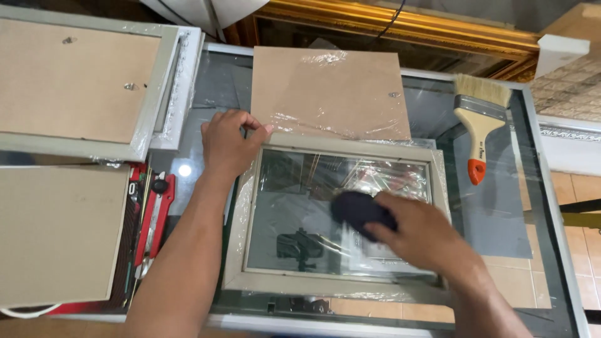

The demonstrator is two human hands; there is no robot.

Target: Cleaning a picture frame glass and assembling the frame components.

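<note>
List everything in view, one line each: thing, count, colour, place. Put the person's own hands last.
picture frame with glass: 1, pale grey-beige, plastic-wrapped, centre of the table
dark cloth pad: 1, navy-black, on the frame's glass
backing board: 1, brown, plastic-wrapped, behind the frame
paintbrush: 1, cream handle with orange tip, pale bristles, right side of the table
stacked frames with backing: 2 as far as shows, pale grey with brown board, top left
loose board: 1, beige, lower left
cutter tools: count unclear, red and black, beside the loose board
glass table: 1, dark clear top, pale edge
gilded frame: 1, gold, top edge
left hand: 1, gripping the frame's top left corner
right hand: 1, pressing the cloth pad on the glass
</note>
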